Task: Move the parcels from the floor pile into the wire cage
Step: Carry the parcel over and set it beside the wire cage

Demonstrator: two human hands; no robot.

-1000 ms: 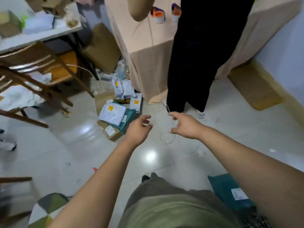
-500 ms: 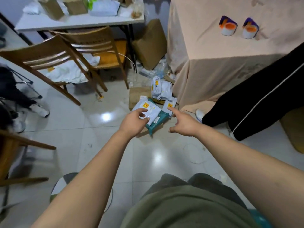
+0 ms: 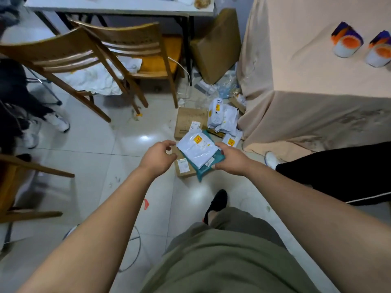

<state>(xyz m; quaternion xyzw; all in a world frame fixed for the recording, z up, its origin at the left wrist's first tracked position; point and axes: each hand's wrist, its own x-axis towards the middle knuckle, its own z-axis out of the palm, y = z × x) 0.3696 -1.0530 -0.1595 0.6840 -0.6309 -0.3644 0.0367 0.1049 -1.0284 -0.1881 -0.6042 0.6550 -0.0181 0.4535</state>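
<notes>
At the far left I see two wooden chairs standing on the tiled floor, with a white table behind them. Nearer the middle, the left hand hovers just left of the parcel pile, its fingers loosely curled and holding nothing. I cannot tell whether it touches the small carton beneath it. The pile lies on the floor at the near left corner of the cloth-covered table. Its top item is a white parcel with a yellow label, lying on a teal parcel, which in turn overlaps the small carton. Behind these lie a flat brown carton, a heap of white bags and a small white parcel against the cloth. The right hand grips the right edge of the teal parcel, thumb on the far side and fingers curled round the near side. Farther right, a leg in black trousers crosses the floor, and two orange-topped tubs stand on the cloth.
</notes>
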